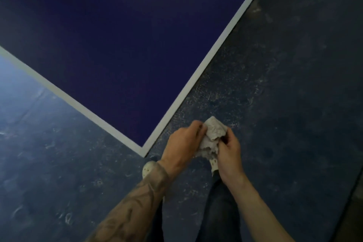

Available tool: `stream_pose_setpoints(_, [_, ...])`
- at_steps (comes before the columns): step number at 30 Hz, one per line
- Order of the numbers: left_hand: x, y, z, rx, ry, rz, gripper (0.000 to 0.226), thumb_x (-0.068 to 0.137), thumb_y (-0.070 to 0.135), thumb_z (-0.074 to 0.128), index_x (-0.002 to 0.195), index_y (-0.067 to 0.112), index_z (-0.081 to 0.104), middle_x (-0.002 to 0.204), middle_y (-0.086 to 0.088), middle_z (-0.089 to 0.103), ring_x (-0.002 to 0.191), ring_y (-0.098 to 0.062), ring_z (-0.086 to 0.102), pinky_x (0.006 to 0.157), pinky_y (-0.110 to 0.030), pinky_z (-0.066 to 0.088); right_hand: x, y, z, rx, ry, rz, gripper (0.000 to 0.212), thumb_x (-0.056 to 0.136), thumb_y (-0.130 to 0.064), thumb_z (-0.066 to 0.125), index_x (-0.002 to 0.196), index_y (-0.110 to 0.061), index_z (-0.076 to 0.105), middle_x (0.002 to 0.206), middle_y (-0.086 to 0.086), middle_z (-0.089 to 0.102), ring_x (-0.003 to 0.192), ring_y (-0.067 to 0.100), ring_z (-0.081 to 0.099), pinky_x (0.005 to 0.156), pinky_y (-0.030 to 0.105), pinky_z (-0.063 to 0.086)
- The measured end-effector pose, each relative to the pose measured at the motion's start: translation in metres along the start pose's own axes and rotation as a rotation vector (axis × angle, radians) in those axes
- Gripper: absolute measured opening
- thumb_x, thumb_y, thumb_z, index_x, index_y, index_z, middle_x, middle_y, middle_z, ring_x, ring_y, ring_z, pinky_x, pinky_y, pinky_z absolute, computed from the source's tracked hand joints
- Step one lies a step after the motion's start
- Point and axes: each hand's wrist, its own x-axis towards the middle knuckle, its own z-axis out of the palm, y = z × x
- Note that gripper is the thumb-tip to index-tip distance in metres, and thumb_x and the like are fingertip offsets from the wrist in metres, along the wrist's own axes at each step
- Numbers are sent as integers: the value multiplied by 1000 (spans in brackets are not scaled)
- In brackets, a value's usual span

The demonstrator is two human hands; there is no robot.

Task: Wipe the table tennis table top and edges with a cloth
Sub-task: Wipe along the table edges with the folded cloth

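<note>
Deep blue, white-edged table tennis desk (121, 45); pale grey cloth (214, 129) at five o'clock; dark blue-grey floor (294, 84) with whitish scuff swirls; cream perforated shoe (147, 168).

Both hands, left hand (183, 143) and right hand (228, 152), are gripping a crumpled grey cloth (213, 135) between their fingers (198, 126), just beside the blue counter (127, 45) corner.

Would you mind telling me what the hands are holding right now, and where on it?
Both hands grip a crumpled grey cloth: the left hand its left side, the right hand its lower right.
</note>
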Motion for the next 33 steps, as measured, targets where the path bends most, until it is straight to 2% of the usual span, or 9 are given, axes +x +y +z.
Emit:
stream_pose_setpoints(3, [-22, -23, -39, 198, 65, 264, 28, 106, 17, 45, 130, 13, 59, 125, -6, 60, 79, -22, 63, 58, -39, 55, -14, 19, 25, -98, 131, -40, 34, 104, 1, 57, 124, -24, 69, 118, 1, 76, 112, 21, 72, 102, 54, 58])
stream_pose_setpoints(6, [-19, -40, -78, 228, 157, 348, 27, 103, 4, 54, 128, 10, 61, 134, -5, 53, 85, -15, 59, 53, -27, 52, -23, 37, 52, -186, 190, -83, 39, 99, 10, 53, 112, -24, 65, 111, 2, 72, 105, 23, 69, 94, 53, 59])
stream_pose_setpoints(10, [17, -58, -109, 245, 266, 310, 25, 102, 0, 55, 125, 4, 65, 131, -11, 55, 94, -22, 61, 61, -36, 56, -23, 58, 90, -279, 251, -113, 39, 94, 12, 49, 105, -21, 67, 111, 8, 68, 101, 23, 65, 85, 41, 54])
stream_pose_setpoints(16, [59, -69, -115, 323, 275, 326, 30, 98, -2, 54, 126, 1, 63, 134, -17, 57, 114, -32, 57, 91, -44, 49, -46, 69, 143, -58, 231, -92, 47, 101, -7, 53, 112, -52, 60, 123, -15, 61, 111, -2, 62, 92, 16, 53])
stream_pose_setpoints(21, [81, -66, -108, 384, 218, 329, 32, 104, 8, 49, 133, 4, 60, 144, -15, 53, 131, -33, 51, 107, -45, 40, -89, 84, 164, 214, 103, 91, 24, 101, -47, 55, 123, -47, 65, 116, -7, 70, 108, 20, 68, 94, 39, 59])
stream_pose_setpoints(23, [91, -65, -106, 391, 202, 329, 33, 104, 9, 48, 134, 4, 59, 146, -15, 52, 134, -32, 49, 111, -45, 38, -80, 73, 166, 241, 116, 70, 27, 100, -59, 51, 116, -43, 66, 105, -7, 69, 99, 15, 66, 92, 41, 58])
stream_pose_setpoints(26, [107, -63, -106, 408, 189, 351, 34, 104, 10, 47, 136, 4, 58, 147, -14, 51, 135, -31, 48, 113, -43, 36, -54, 45, 164, 215, 259, -81, 18, 112, -37, 53, 101, -28, 64, 87, -15, 62, 79, 3, 55, 73, 22, 49])
stream_pose_setpoints(30, [130, -56, -104, 432, 201, 373, 36, 104, 13, 45, 137, 5, 56, 151, -14, 49, 140, -30, 45, 117, -43, 33, -68, 55, 168, 149, 225, -33, 14, 112, -26, 53, 104, -28, 64, 102, 4, 66, 91, 18, 62, 78, 30, 52])
stream_pose_setpoints(33, [147, -51, -98, 463, 223, 383, 38, 106, 17, 43, 141, 6, 55, 154, -14, 47, 145, -31, 42, 122, -43, 29, -100, 72, 175, 170, 209, 9, 11, 111, -24, 55, 111, -30, 65, 104, -7, 69, 94, 9, 64, 81, 19, 50])
